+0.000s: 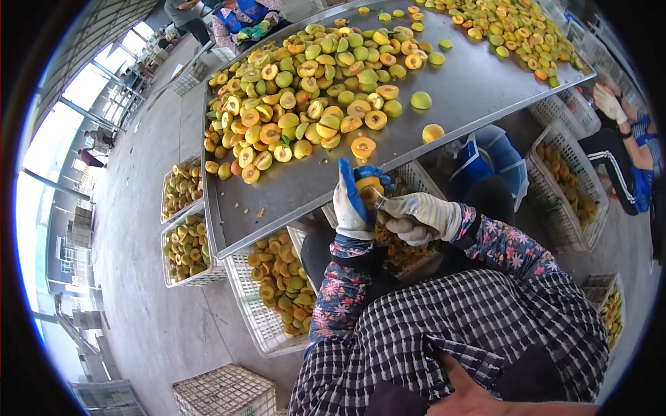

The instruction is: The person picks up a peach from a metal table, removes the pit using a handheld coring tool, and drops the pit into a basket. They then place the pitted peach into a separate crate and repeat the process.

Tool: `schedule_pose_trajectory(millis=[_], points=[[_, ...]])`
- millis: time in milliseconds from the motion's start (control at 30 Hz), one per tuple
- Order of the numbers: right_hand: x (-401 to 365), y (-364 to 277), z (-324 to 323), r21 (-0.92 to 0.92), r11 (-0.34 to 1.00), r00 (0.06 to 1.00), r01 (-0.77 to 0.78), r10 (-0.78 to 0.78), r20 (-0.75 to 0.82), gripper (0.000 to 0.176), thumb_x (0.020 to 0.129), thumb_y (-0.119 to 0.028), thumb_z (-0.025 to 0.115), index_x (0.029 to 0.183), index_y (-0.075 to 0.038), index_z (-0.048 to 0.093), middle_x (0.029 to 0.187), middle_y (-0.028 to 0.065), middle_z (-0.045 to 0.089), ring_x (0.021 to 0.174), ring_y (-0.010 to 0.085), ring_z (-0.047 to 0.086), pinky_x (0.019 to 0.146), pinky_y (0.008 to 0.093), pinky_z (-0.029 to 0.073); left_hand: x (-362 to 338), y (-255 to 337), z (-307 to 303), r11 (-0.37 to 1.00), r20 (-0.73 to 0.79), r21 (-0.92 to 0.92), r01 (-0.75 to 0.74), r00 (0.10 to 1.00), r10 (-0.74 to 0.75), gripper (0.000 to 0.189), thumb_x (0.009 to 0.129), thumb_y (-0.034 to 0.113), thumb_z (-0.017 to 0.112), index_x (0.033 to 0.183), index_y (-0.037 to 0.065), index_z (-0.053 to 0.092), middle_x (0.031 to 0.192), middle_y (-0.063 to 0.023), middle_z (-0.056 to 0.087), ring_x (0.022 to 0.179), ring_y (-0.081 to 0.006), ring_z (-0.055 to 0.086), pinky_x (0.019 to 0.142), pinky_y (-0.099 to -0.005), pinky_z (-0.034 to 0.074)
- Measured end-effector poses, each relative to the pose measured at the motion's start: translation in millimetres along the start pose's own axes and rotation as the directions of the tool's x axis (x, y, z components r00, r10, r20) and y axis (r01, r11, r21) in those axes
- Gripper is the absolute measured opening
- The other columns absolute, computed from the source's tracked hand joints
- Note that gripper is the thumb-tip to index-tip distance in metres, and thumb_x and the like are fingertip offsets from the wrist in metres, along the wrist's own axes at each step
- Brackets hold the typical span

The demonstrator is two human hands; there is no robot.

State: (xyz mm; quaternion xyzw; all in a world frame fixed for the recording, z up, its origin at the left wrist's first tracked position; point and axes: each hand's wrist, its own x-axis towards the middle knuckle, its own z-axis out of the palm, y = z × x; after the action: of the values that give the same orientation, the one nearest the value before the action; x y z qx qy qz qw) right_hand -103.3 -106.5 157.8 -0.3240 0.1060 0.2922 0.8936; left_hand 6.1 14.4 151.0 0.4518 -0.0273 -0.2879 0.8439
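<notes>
My left hand (355, 200), in a white glove with a blue palm, holds a halved orange-yellow fruit (370, 186) just off the table's front edge. My right hand (422, 216), in a whitish knit glove, is closed around a small tool, and the tool's metal end (378, 201) touches the fruit. Most of the tool is hidden in the glove. Just beyond my hands, a cut fruit half (363, 147) lies on the metal table (312, 186). Behind it spreads a large pile of halved fruits (298, 90).
Crates of fruit (267, 344) stand below the table, left and right. A blue plastic-lined container (489, 163) is right of my hands. Another fruit pile (506, 35) lies at the table's far right. Co-workers (243, 17) are at the far side and right edge.
</notes>
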Motion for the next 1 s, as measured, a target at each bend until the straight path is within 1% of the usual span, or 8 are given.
schedule_pose_trajectory(millis=[267, 400, 467, 633, 700, 800, 867, 1000], points=[[-7.2, 7.7, -12.3, -0.047, 0.999, 0.996, -0.016, 0.011, -0.094, 0.034, 0.099, -0.039, 0.051, 0.102, -0.006, 0.056, 0.060, -0.0029, 0.043, 0.040, 0.0066, 0.036, 0.036, 0.0206, 0.028, 10.9, -20.5, -13.1, 0.950, 0.084, 0.274, -0.149, 0.988, 0.130, 0.052, 0.099, 0.042, 0.051, 0.091, -0.008, 0.064, 0.078, -0.0155, 0.067, 0.063, -0.0205, 0.065, 0.059, -0.0334, 0.055], [-29.2, 10.7, -3.4, -0.279, 0.960, 0.982, -0.001, -0.052, -0.181, 0.031, 0.096, -0.037, 0.057, 0.101, -0.007, 0.054, 0.062, -0.0031, 0.046, 0.042, 0.0064, 0.041, 0.036, 0.0206, 0.030, 24.5, -23.9, -37.5, 0.994, -0.069, -0.019, 0.106, 0.992, -0.107, 0.052, 0.097, 0.050, 0.051, 0.092, -0.001, 0.061, 0.081, -0.0140, 0.066, 0.069, -0.0258, 0.065, 0.063, -0.0377, 0.056], [-36.5, 11.3, -8.9, -0.505, 0.863, 0.958, 0.031, -0.169, -0.230, 0.032, 0.095, -0.037, 0.059, 0.102, -0.006, 0.054, 0.064, -0.0029, 0.047, 0.044, 0.0062, 0.044, 0.038, 0.0212, 0.033, 18.2, -16.1, -50.2, 0.983, -0.056, -0.130, 0.131, 0.989, -0.139, 0.052, 0.096, 0.052, 0.051, 0.088, 0.001, 0.060, 0.082, -0.0129, 0.065, 0.072, -0.0289, 0.066, 0.067, -0.0399, 0.056], [-36.8, 29.6, -48.2, -0.962, 0.239, 0.867, -0.134, -0.443, -0.230, 0.036, 0.093, -0.032, 0.060, 0.105, 0.000, 0.052, 0.085, 0.0211, 0.063, 0.083, 0.0414, 0.061, 0.076, 0.0426, 0.045, -1.5, -4.0, -85.6, 0.980, -0.054, -0.168, 0.106, 0.992, -0.117, 0.048, 0.097, 0.049, 0.049, 0.100, 0.002, 0.061, 0.094, -0.0144, 0.065, 0.085, -0.0321, 0.064, 0.076, -0.0429, 0.055], [-41.9, 26.4, -43.5, -0.969, 0.187, 0.877, -0.159, -0.424, -0.225, 0.035, 0.093, -0.032, 0.061, 0.104, 0.000, 0.053, 0.086, 0.0211, 0.063, 0.083, 0.0406, 0.061, 0.075, 0.0424, 0.046, -4.2, 0.4, -136.4, 0.981, -0.159, 0.156, -0.118, 0.977, 0.143, 0.043, 0.099, 0.041, 0.050, 0.101, 0.000, 0.061, 0.093, -0.0124, 0.066, 0.083, -0.0259, 0.065, 0.074, -0.0384, 0.055], [-50.3, 18.2, -34.2, -0.971, 0.178, 0.882, -0.162, -0.415, -0.223, 0.034, 0.093, -0.033, 0.061, 0.103, -0.001, 0.053, 0.085, 0.0222, 0.063, 0.084, 0.0413, 0.061, 0.073, 0.0437, 0.046, -20.3, 45.9, -165.0, 0.784, -0.274, 0.617, -0.067, 0.916, 0.294, 0.027, 0.095, 0.020, 0.057, 0.106, -0.004, 0.065, 0.098, -0.0106, 0.069, 0.086, -0.0208, 0.066, 0.076, -0.0284, 0.052], [-52.6, 16.8, -32.0, -0.971, 0.198, 0.894, -0.133, -0.400, -0.204, 0.035, 0.093, -0.034, 0.060, 0.103, -0.001, 0.053, 0.084, 0.0228, 0.063, 0.084, 0.0418, 0.061, 0.072, 0.0447, 0.046, -15.1, 59.9, -183.4, 0.236, -0.126, 0.971, 0.033, 0.913, 0.388, 0.028, 0.091, 0.020, 0.060, 0.109, -0.001, 0.066, 0.104, -0.0123, 0.067, 0.093, -0.0251, 0.065, 0.083, -0.0318, 0.050], [-46.8, 13.7, -33.3, -0.981, 0.148, 0.902, -0.129, -0.394, -0.178, 0.040, 0.094, -0.040, 0.056, 0.103, -0.001, 0.052, 0.083, 0.0250, 0.062, 0.083, 0.0440, 0.060, 0.072, 0.0473, 0.046, 38.7, 55.2, -130.8, 0.248, 0.148, 0.935, -0.254, 0.914, 0.377, 0.029, 0.088, 0.021, 0.062, 0.109, 0.002, 0.066, 0.107, -0.0152, 0.066, 0.099, -0.0303, 0.063, 0.088, -0.0366, 0.049]])
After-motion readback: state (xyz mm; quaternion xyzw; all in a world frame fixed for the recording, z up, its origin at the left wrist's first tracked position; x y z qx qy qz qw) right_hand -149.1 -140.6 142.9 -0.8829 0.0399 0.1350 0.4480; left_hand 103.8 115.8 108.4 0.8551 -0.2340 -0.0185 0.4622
